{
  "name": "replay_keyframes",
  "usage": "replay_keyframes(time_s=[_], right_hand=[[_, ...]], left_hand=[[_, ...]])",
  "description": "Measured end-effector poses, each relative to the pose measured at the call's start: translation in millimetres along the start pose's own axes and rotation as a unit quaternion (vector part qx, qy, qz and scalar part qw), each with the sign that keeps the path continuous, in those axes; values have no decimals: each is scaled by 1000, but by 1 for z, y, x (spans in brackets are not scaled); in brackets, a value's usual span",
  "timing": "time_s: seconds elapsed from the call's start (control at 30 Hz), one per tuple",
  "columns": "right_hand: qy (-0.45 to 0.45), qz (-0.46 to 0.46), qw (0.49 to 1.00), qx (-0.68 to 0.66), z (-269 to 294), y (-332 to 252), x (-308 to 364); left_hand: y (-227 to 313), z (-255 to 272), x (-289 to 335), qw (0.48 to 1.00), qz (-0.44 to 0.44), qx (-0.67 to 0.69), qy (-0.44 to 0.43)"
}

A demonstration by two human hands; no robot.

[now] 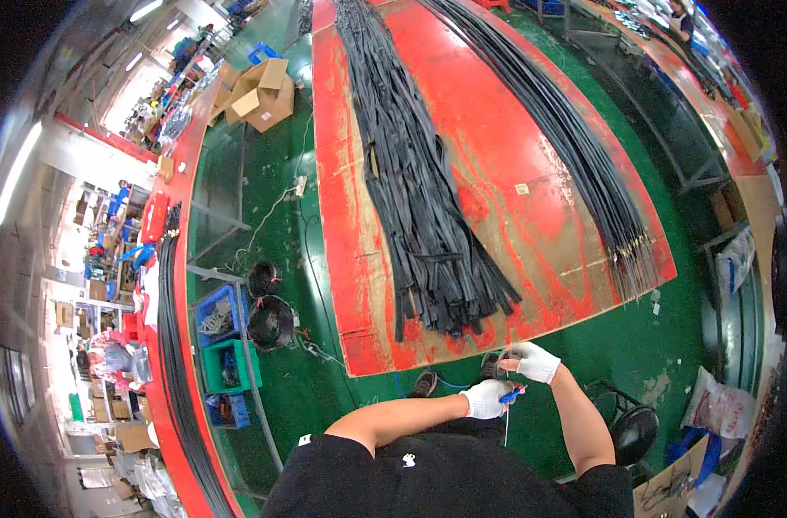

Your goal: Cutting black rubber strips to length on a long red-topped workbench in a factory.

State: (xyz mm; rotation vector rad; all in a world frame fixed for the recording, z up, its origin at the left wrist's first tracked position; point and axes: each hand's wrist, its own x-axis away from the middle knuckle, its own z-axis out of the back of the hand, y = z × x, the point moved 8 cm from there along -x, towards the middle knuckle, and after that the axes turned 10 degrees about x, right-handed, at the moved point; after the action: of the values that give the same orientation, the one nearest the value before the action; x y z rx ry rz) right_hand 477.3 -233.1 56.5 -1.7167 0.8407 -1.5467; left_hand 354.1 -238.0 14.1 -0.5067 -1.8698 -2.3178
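Observation:
Both my hands wear white gloves and are close together just off the near edge of the red table point(359, 350). My left hand point(485, 400) is closed around a small blue object point(513, 394), whose kind I cannot make out. A thin pale strand point(507, 425) hangs below it. My right hand point(536, 363) is slightly above and to the right, its bare fingertips bent in toward the left hand. Whatever they pinch is too small to tell. Beyond my hands, a thick bundle of flat black sleeves or strips point(428, 233) lies lengthwise on the table.
Black cables point(575, 160) with metallic ends run along the table's right side. On the left are a cardboard box point(268, 99), black buckets point(271, 323), blue and green bins point(229, 365) and another red bench point(182, 345). A black stool point(633, 430) stands at right.

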Motion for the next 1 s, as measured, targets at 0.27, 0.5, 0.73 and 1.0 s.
replay_keyframes(time_s=[0.27, 0.5, 0.73, 1.0], right_hand=[[293, -63, 947, 111, -78, -4, -10], [512, 56, 856, -47, -103, -38, 3], [317, 3, 922, -221, -137, -45, -13], [416, -24, 909, -14, -115, -28, -27]], left_hand=[[-9, 43, 80, 998, -40, -23, 33], [-24, 144, 187, 980, -117, 78, 141], [-113, 336, 180, 899, 127, 69, 414], [-120, 471, 69, 818, 268, 11, 509]])
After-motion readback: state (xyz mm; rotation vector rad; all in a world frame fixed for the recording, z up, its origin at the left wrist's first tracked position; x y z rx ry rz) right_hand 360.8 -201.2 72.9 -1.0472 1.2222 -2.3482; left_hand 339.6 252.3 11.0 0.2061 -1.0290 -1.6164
